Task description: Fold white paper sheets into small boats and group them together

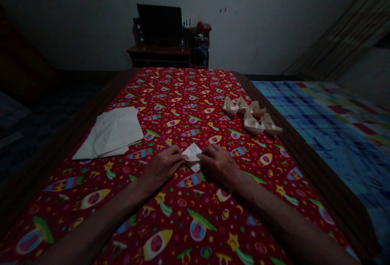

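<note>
A small piece of folded white paper [193, 153], roughly diamond-shaped, is between my two hands over the red patterned cloth [179, 106]. My left hand [166, 162] pinches its left corner with thumb and fingers. On the opposite side, my right hand [217, 161] grips the right corner the same way. Part of the paper's edges is hidden behind the fingertips. To the right, farther off, stand several folded paper boats [254, 123] close together. A stack of loose paper sheets [117, 133] lies to the left, with its edges unevenly fanned.
Beyond the table's far end, a dark monitor [160, 20] stands on a wooden desk [158, 50], with a red telephone [204, 26] beside it. A surface with blue checked fabric [292, 114] adjoins the table's right side. The room is dim.
</note>
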The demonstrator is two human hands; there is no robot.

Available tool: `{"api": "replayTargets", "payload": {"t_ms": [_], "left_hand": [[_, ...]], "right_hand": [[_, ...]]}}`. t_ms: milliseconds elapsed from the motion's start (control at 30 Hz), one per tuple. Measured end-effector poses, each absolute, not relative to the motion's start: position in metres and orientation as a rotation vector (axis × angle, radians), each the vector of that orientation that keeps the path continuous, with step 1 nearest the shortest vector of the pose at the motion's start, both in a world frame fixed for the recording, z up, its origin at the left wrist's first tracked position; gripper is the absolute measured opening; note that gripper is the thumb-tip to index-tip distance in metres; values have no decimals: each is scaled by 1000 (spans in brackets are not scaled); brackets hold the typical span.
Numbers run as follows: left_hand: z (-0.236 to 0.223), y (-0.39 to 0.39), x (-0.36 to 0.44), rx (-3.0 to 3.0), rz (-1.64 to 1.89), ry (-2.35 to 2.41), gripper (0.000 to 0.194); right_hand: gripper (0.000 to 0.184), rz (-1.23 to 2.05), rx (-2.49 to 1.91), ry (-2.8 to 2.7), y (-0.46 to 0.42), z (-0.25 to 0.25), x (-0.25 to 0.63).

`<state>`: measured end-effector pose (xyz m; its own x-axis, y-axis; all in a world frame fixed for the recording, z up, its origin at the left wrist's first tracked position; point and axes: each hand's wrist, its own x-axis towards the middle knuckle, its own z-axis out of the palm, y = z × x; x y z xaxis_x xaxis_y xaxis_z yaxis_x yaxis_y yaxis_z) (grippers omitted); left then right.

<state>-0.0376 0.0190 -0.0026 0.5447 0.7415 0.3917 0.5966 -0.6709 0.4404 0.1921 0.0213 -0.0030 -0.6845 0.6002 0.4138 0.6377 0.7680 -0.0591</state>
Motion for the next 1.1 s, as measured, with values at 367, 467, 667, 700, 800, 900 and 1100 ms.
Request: {"api": "replayTargets", "payload": {"t_ms": [367,467,667,700,800,900,1100], "left_hand": [[-1,20,-33,2377,798,1337,13],[0,19,-34,2400,700,1423,14],[1,23,-39,2403,674,1305,12],[2,24,-40,2403,666,1302,13],[5,26,-42,2435,612,1239,12],[6,29,-45,2464,598,1166,13],[4,30,-43,2463,614,1270,17]], "right_hand": [[20,387,-1235,-2247,17,2,185],[20,374,-1301,-2217,17,2,183],[18,410,-1304,-2186,17,-1,184],[17,426,-1301,-2181,16,-1,185],[16,463,-1286,-2168,15,-2,187],[13,467,-1253,-2174,15,-2,189],[15,466,-1249,-2214,17,1,191]]}}
